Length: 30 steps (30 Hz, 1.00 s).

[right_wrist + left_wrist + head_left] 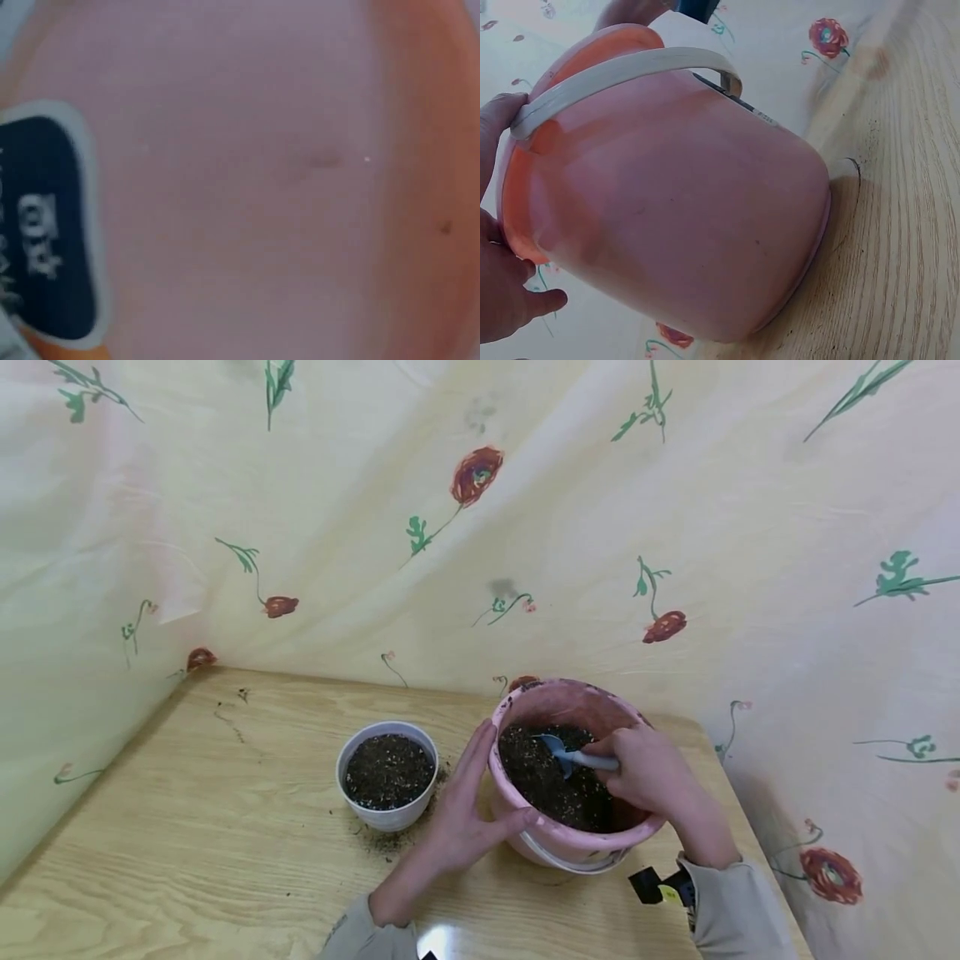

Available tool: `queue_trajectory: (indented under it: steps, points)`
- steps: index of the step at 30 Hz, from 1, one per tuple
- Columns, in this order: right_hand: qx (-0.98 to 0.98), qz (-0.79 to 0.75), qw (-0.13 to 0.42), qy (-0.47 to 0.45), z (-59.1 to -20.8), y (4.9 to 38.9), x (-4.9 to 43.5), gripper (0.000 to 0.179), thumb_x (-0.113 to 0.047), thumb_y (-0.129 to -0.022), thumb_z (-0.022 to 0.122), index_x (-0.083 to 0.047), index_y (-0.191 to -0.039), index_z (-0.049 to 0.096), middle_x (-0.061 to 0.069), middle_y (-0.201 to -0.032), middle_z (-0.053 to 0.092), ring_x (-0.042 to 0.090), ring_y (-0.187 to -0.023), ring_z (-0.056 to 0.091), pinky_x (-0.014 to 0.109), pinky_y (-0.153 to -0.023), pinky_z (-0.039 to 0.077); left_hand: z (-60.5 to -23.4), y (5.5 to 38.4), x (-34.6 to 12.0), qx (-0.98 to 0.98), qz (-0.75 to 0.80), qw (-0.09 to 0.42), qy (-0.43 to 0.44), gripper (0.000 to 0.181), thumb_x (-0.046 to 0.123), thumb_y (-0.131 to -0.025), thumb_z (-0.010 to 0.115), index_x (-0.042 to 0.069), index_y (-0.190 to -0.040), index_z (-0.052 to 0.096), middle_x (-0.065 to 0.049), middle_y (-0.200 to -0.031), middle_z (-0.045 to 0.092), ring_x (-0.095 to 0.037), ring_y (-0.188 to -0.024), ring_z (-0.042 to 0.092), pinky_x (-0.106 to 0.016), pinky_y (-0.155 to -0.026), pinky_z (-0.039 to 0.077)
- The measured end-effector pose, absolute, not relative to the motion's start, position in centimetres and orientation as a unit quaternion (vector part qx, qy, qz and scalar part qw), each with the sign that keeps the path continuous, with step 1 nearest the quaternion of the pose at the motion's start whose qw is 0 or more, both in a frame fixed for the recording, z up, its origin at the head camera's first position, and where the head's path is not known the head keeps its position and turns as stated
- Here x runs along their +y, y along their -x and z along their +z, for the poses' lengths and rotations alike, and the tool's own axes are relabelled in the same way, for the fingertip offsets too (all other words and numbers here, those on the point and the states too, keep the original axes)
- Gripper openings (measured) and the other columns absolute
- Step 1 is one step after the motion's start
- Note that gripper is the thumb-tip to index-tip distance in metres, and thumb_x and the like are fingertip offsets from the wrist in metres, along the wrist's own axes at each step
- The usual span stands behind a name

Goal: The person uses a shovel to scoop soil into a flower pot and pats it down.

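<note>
A pink bucket holding dark soil stands on the table's right side. My right hand reaches inside and grips the pale handle of a small blue garden trowel, whose blade tip is hidden in the soil. With its fingers stretched along the rim's left side and the thumb at the front, my left hand rests against the bucket. The left wrist view shows the bucket's light handle hanging down across its side. Pink bucket wall and a dark label fill the right wrist view.
A smaller white pot, filled with soil, stands left of the bucket, with crumbs of soil scattered around its base. Flower-patterned cloth rises behind the wooden table and along both sides.
</note>
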State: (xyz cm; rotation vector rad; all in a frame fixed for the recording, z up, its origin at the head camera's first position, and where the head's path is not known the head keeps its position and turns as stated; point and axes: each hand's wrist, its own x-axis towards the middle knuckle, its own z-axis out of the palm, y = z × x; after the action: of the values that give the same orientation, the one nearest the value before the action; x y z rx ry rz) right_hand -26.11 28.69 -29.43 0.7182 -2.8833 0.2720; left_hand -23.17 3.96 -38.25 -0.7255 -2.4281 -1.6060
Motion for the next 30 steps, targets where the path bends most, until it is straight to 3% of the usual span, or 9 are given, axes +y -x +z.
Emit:
queue_trajectory:
  steps: [6,16,23,30]
  points:
    - [-0.945,0.108,0.06,-0.303,-29.5,26.5,29.1,0.027,-0.001,-0.065,0.075,-0.014,-0.088,0.08,-0.011,-0.076,0.07,0.004,-0.06,0.046,0.026,-0.059,0.044,-38.4,23.2,3.9,-0.806,-0.531,0.074,0.248,0.105,0.051,-0.08,0.073,0.026,-0.156,0.005,0.01,-0.161,-0.001,-0.021,-0.147,0.009,-0.056,-0.113,0.016]
    - [-0.917,0.185,-0.031,-0.352,-29.9,27.2,30.6,0.015,-0.008,-0.076,0.077,-0.01,-0.091,0.079,-0.017,-0.068,0.064,-0.003,-0.054,0.041,0.02,-0.056,0.041,-38.5,23.2,3.8,-0.809,-0.529,0.07,0.246,0.106,0.052,-0.079,0.074,0.025,-0.156,0.006,0.009,-0.161,0.0,-0.019,-0.147,0.007,-0.052,-0.114,0.016]
    - [-0.867,0.283,-0.11,-0.396,-30.0,28.2,31.2,0.014,-0.004,-0.081,0.074,-0.002,-0.094,0.077,-0.006,-0.072,0.068,-0.005,-0.05,0.039,0.018,-0.046,0.039,-38.6,23.2,3.8,-0.802,-0.538,0.072,0.25,0.105,0.049,-0.079,0.075,0.024,-0.156,0.008,0.008,-0.161,0.001,-0.018,-0.147,0.007,-0.049,-0.115,0.015]
    - [-0.848,0.323,-0.165,-0.386,-29.7,28.7,31.2,0.014,-0.006,-0.086,0.069,-0.002,-0.098,0.076,0.001,-0.078,0.07,-0.002,-0.055,0.044,0.018,-0.051,0.042,-38.7,23.3,3.6,-0.802,-0.534,0.075,0.257,0.105,0.049,-0.08,0.075,0.024,-0.156,0.007,0.008,-0.161,0.002,-0.017,-0.147,0.008,-0.048,-0.115,0.016]
